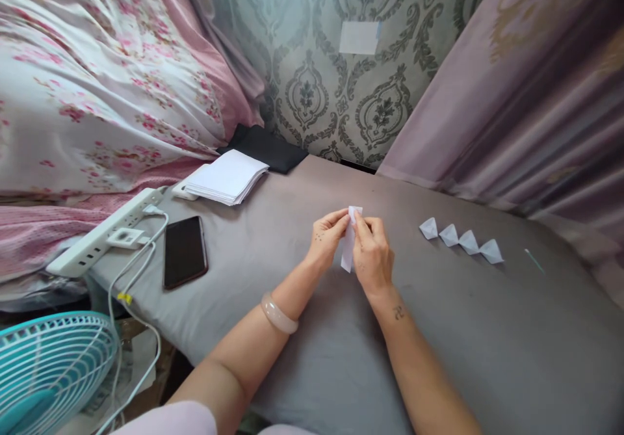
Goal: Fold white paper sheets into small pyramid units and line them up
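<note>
Both hands meet over the middle of the grey-covered surface (292,279), closed on one narrow folded strip of white paper (348,253). My left hand (325,235) pinches its upper left edge between thumb and fingers. Thumb and curled fingers of my right hand (373,250) grip the same strip near its top right. The lower end of the paper hangs free between the hands. To the right, several folded white paper pieces (468,242) with pointed tops stand in a slanting row.
At the left lie a dark phone (185,253), a white power strip (104,233) with cables, and a stack of white paper (228,176) beside a black folded item (268,149). A teal fan (53,370) stands lower left. A thin stick (534,261) lies far right, near the pink curtain (468,110).
</note>
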The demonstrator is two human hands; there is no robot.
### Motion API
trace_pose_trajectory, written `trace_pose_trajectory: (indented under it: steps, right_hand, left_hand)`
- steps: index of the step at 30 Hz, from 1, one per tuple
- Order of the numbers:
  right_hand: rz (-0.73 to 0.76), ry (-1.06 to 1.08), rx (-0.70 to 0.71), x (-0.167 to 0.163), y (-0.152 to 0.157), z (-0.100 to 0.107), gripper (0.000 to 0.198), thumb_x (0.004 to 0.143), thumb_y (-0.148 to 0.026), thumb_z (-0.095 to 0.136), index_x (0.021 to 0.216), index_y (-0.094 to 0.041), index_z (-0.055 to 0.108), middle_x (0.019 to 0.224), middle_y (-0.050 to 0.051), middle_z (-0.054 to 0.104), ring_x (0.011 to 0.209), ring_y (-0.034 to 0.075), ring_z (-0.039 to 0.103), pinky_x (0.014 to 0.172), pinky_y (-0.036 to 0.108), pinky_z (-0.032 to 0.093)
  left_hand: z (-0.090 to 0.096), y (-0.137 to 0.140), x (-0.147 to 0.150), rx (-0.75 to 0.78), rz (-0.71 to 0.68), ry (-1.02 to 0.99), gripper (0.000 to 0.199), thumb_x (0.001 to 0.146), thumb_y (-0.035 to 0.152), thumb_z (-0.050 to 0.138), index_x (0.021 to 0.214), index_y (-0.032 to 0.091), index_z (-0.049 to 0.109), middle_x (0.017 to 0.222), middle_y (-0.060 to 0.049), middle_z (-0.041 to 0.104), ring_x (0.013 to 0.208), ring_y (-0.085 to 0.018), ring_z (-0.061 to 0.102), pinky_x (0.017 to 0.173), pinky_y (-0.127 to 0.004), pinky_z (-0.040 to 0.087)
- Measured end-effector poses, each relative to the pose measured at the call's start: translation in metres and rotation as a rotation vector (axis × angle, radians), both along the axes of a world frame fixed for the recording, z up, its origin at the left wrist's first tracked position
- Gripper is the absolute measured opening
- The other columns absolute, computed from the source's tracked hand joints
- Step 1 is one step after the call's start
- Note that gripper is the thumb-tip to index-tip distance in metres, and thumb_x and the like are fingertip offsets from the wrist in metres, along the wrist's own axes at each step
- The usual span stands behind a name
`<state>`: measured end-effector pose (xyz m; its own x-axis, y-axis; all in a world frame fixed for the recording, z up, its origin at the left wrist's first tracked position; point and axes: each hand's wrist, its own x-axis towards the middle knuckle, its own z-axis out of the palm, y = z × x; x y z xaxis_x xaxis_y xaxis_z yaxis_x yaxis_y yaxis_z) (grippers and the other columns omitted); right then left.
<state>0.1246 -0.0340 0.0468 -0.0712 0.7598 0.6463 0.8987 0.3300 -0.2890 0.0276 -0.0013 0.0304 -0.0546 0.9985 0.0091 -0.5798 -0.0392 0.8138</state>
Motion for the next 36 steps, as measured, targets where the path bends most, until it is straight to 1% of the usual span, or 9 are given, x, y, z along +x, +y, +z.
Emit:
trace_pose_trajectory:
  steps: [7, 13, 18, 23, 28, 33, 36]
  right_hand:
    - [-0.025, -0.028, -0.035, -0.004, -0.003, 0.001, 0.041, 0.098, -0.026, 0.035, 0.132, -0.022, 0.057, 0.096, 0.009, 0.062, 0.085, 0.019, 0.058, 0.060, 0.027, 0.043]
    - [-0.028, -0.035, -0.038, -0.007, -0.004, 0.003, 0.041, 0.099, -0.026, 0.032, 0.131, -0.021, 0.058, 0.093, 0.009, 0.061, 0.084, 0.019, 0.058, 0.062, 0.028, 0.044]
    - [-0.028, 0.017, -0.032, -0.007, -0.005, 0.004, 0.041, 0.098, -0.027, 0.033, 0.126, -0.021, 0.062, 0.091, 0.009, 0.062, 0.082, 0.019, 0.059, 0.065, 0.028, 0.045]
    - [-0.034, 0.135, -0.044, -0.008, -0.006, 0.011, 0.037, 0.097, -0.028, 0.037, 0.117, -0.019, 0.068, 0.091, 0.008, 0.063, 0.082, 0.018, 0.061, 0.069, 0.029, 0.046]
    - [-0.099, 0.189, -0.008, -0.005, -0.006, 0.015, 0.032, 0.094, -0.035, 0.045, 0.105, -0.023, 0.073, 0.094, 0.008, 0.064, 0.083, 0.018, 0.060, 0.067, 0.028, 0.044]
    - [-0.106, 0.167, -0.028, -0.003, -0.007, 0.014, 0.033, 0.096, -0.034, 0.042, 0.104, -0.024, 0.073, 0.088, 0.006, 0.066, 0.079, 0.018, 0.061, 0.064, 0.028, 0.042]
    - [-0.126, 0.124, -0.018, -0.005, -0.007, 0.013, 0.035, 0.097, -0.032, 0.041, 0.110, -0.023, 0.072, 0.085, 0.007, 0.065, 0.077, 0.018, 0.060, 0.062, 0.027, 0.040]
  left_hand:
    - [0.004, -0.004, -0.004, -0.025, 0.000, 0.032, 0.030, 0.070, 0.033, 0.076, 0.097, 0.019, 0.076, 0.094, -0.006, 0.074, 0.076, -0.014, 0.063, 0.075, -0.029, 0.048]
    - [0.007, -0.005, -0.005, -0.027, 0.000, 0.045, 0.031, 0.068, 0.034, 0.078, 0.095, 0.019, 0.076, 0.091, -0.006, 0.074, 0.079, -0.016, 0.064, 0.077, -0.031, 0.049]
    - [0.006, -0.004, -0.006, -0.009, -0.017, 0.043, 0.030, 0.068, 0.034, 0.078, 0.094, 0.018, 0.076, 0.091, -0.006, 0.074, 0.080, -0.017, 0.065, 0.079, -0.031, 0.049]
    - [0.005, -0.006, -0.005, 0.010, -0.040, 0.041, 0.028, 0.069, 0.031, 0.077, 0.094, 0.018, 0.076, 0.092, -0.006, 0.075, 0.079, -0.015, 0.066, 0.080, -0.031, 0.049]
    - [0.007, -0.009, -0.002, 0.028, -0.058, 0.072, 0.029, 0.071, 0.030, 0.076, 0.096, 0.017, 0.075, 0.094, -0.008, 0.075, 0.085, -0.018, 0.067, 0.083, -0.033, 0.049]
    - [0.004, -0.009, 0.001, 0.041, -0.034, 0.099, 0.025, 0.072, 0.029, 0.075, 0.095, 0.018, 0.076, 0.095, -0.007, 0.075, 0.089, -0.019, 0.067, 0.089, -0.035, 0.048]
    - [0.002, -0.007, 0.002, 0.048, -0.038, 0.092, 0.024, 0.072, 0.028, 0.074, 0.094, 0.019, 0.076, 0.096, -0.007, 0.075, 0.089, -0.018, 0.068, 0.090, -0.035, 0.048]
